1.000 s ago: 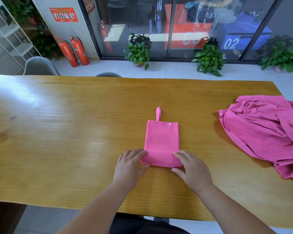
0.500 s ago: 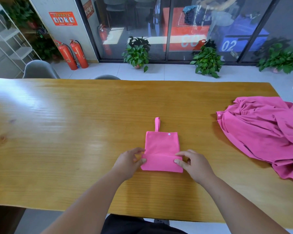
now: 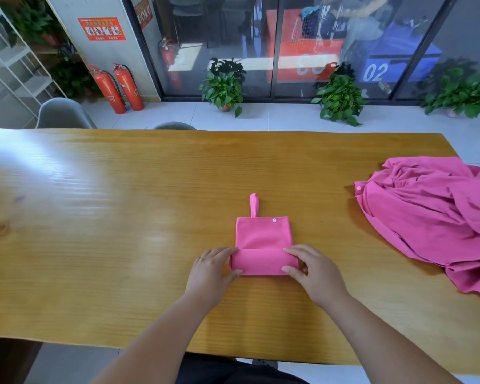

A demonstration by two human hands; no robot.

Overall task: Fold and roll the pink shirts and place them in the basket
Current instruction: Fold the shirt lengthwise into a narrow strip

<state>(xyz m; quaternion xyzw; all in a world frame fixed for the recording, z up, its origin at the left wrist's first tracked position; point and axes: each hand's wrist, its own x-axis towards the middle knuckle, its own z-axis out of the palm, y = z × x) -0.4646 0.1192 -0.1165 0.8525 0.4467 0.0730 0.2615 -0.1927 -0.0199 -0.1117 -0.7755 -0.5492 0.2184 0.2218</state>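
Now left hand [image 3: 211,268] and right hand [image 3: 315,270] pinch the pink shirt [image 3: 262,235], rolled farther up.

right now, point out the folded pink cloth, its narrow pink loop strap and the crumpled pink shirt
folded pink cloth [image 3: 262,234], head view, flat panel
narrow pink loop strap [image 3: 253,204], head view, mid strap
crumpled pink shirt [image 3: 432,217], head view, heap's middle
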